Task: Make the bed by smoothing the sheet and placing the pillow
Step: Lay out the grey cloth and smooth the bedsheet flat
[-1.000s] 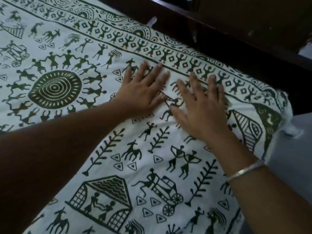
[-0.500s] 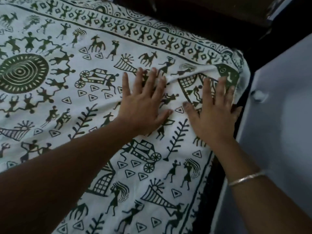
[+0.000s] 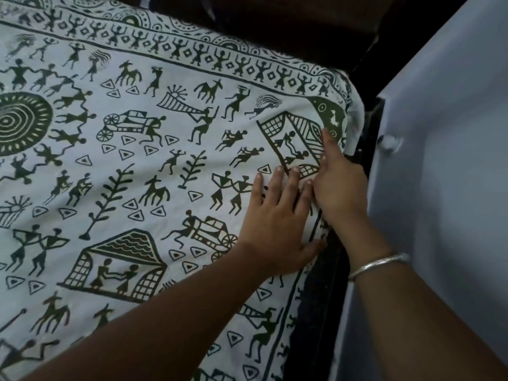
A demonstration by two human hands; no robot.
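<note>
- A white sheet (image 3: 165, 188) printed with dark green folk figures is spread over the bed and fills the view from 9 o'clock to the bed's edge at 3 o'clock.
- The left hand (image 3: 275, 224) is laid palm down on the sheet close to that edge. Its fingers (image 3: 276, 188) are held straight and slightly spread, pressed flat against the cloth, and nothing is gripped by them.
- The right hand (image 3: 339, 188) is set at 1 o'clock from the left hand, touching it, right at the bed's edge.
- Its index finger (image 3: 330, 149) is stretched out over the sheet toward the corner at 2 o'clock. The other fingers are hidden, so it cannot be told whether the hem is held.
- A silver bangle (image 3: 379, 265) is worn on the right wrist.
- The sheet's corner (image 3: 354, 114) is seen bunched and hanging over the edge.
- A pale cupboard door (image 3: 453, 215) with a round knob (image 3: 387, 141) is seen at 3 o'clock, and a dark wooden frame (image 3: 288, 28) at 12 o'clock.
</note>
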